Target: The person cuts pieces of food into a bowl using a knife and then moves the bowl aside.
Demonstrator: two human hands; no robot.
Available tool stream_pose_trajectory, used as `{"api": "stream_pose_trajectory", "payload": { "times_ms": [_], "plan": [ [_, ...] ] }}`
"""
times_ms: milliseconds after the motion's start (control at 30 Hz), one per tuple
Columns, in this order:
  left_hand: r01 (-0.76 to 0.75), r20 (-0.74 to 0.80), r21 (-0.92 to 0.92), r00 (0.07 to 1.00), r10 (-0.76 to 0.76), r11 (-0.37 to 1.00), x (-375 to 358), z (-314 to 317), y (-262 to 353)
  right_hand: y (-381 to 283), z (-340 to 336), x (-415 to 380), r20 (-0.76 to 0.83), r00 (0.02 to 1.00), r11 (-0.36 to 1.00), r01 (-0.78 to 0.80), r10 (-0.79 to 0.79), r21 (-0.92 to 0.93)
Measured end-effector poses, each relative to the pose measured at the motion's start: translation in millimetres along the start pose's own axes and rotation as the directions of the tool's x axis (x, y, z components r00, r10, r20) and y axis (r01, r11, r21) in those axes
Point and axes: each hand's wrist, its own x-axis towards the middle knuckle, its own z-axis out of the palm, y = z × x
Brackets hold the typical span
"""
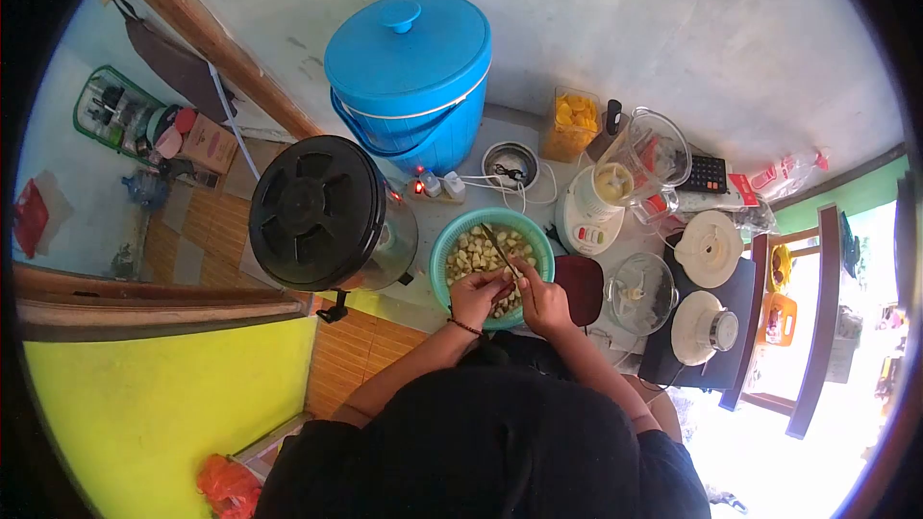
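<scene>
A mint-green plastic basket (438,264) stands on the table in front of me, filled with small pale cut pieces (469,255). Over its near side, my right hand (544,304) is closed around a knife (500,246), whose dark blade slants up and to the left above the pieces. My left hand (476,300), with a beaded bracelet at the wrist, is pinched closed beside the knife. What lies between its fingers is too small to make out. The two hands nearly touch each other.
A blue lidded bucket (409,77) and a black-lidded clear container (322,211) stand left. A power strip (438,188) and a metal bowl (510,166) sit behind the basket. Right are a blender base (588,216), a clear processor bowl (639,293) and a tub of yellow pieces (574,125).
</scene>
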Motion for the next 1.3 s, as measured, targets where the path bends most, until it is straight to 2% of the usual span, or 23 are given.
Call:
{"api": "stream_pose_trajectory", "payload": {
  "times_ms": [167, 300, 367, 500, 567, 667, 800, 900, 1000, 1100, 1200, 1300],
  "plan": [
    [-0.042, 0.047, 0.072, 0.998, 0.038, 0.997, -1, -2, 1, 3, 6, 0, -0.048, 0.999, 0.999, 0.02, -0.021, -0.027],
    [-0.016, 0.059, 0.072, 0.998, 0.012, 0.997, -2, -5, 2, 9, 16, 1, -0.11, 0.994, 1.0, 0.019, -0.018, 0.005],
    [-0.02, 0.096, 0.099, 0.995, 0.01, 0.995, -1, -8, 6, 6, 15, 1, -0.083, 0.996, 1.0, -0.006, 0.006, 0.007],
    [0.055, 0.063, 0.141, 0.996, -0.064, 0.988, -4, -6, 20, -2, 11, 2, -0.001, 1.0, 0.999, 0.001, -0.001, -0.038],
    [0.072, 0.055, 0.174, 0.995, -0.082, 0.982, -7, -3, 27, 11, 22, 2, -0.011, 1.0, 0.999, 0.015, -0.016, -0.046],
    [0.061, 0.134, 0.169, 0.987, -0.084, 0.984, -3, -12, 9, 8, 21, 3, -0.006, 0.999, 0.999, -0.034, 0.034, -0.035],
    [0.034, 0.07, 0.115, 0.997, -0.043, 0.993, 2, -13, 10, 14, 23, 3, -0.07, 0.99, 0.99, -0.115, 0.121, 0.079],
    [-0.019, 0.052, 0.087, 0.999, 0.014, 0.996, 4, -14, 12, -3, 4, 1, -0.042, 0.998, 0.991, -0.047, 0.052, 0.123],
    [-0.082, 0.068, 0.112, 0.995, 0.074, 0.99, 4, -14, 13, -2, 4, 0, 0.012, 1.0, 0.997, 0.004, -0.004, 0.071],
    [-0.124, 0.097, 0.158, 0.989, 0.11, 0.98, 4, -14, 13, -1, 6, 1, -0.019, 0.997, 0.995, 0.07, -0.069, 0.072],
    [-0.151, 0.11, 0.223, 0.985, 0.129, 0.963, -1, -12, 18, -6, 0, -1, 0.053, 0.999, 1.0, 0.005, -0.006, 0.017],
    [-0.124, 0.094, 0.223, 0.99, 0.105, 0.967, -4, -9, 21, -8, 0, 0, 0.068, 0.997, 0.998, 0.025, -0.022, -0.05]
  ]
}}
